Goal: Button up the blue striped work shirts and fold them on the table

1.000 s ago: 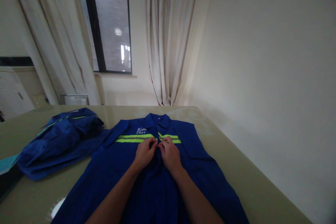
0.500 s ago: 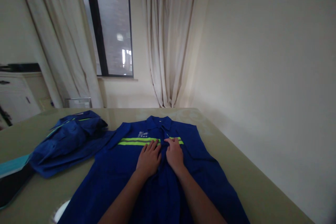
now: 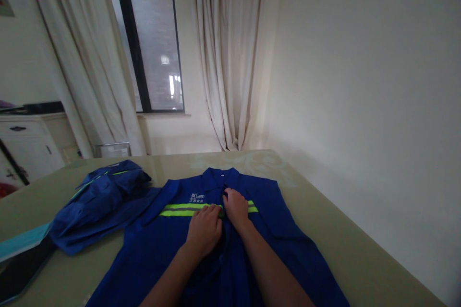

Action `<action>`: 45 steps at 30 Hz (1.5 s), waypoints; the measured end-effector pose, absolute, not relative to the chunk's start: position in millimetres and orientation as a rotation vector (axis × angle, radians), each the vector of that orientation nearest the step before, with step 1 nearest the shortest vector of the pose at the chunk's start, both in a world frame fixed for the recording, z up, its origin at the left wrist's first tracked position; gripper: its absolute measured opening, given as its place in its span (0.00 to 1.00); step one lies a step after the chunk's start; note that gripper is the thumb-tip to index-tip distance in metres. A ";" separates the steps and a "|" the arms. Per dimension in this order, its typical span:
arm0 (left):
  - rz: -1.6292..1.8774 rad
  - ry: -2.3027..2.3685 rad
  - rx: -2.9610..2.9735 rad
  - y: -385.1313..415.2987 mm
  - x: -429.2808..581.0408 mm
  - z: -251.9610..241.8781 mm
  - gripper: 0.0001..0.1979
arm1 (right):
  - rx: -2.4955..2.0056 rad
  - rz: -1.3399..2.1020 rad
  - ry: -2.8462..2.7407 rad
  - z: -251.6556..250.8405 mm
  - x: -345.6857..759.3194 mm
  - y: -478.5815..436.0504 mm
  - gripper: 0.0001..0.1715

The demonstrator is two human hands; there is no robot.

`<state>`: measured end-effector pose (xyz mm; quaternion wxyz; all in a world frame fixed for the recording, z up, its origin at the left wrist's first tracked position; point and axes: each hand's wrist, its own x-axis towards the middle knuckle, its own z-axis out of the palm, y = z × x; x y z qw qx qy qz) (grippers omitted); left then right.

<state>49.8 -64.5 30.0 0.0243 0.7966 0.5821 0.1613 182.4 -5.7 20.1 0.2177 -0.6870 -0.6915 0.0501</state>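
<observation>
A blue work jacket (image 3: 158,244) with a yellow-green reflective stripe across the chest lies spread on the table, collar away from me. White print sits above the stripe on its left side. My left hand (image 3: 204,231) rests on the chest at the stripe, its fingers curled over the front edge and closed on the cloth. Slightly higher, below the collar, my right hand (image 3: 236,207) pinches the other side of the front opening. My fingers cover the spot where the two edges meet, so any fastener there is hidden.
Another blue garment (image 3: 108,201) lies bunched on the table (image 3: 360,249) at the left. Beside it are a light-blue flat item (image 3: 25,242) and a black one (image 3: 25,268). A wall (image 3: 360,81) borders the right side; curtains (image 3: 230,57) hang behind.
My right hand has moved up the front opening toward the collar. The fingers of my left hand, flatter before, are now curled in on the cloth. The view has tilted up slightly.
</observation>
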 end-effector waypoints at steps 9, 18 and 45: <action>0.662 1.943 2.259 0.9 68.7 27.2 0.14 | -1.881 0.210 -1.909 25.3 185.4 -8.3 0.17; 0.866 1.833 2.086 14.2 54.2 15.7 0.10 | -1.907 0.121 -1.978 27.0 179.6 -7.2 0.18; 0.946 1.628 2.198 14.8 57.0 9.5 0.17 | -1.564 0.375 -1.437 17.5 194.0 5.1 0.15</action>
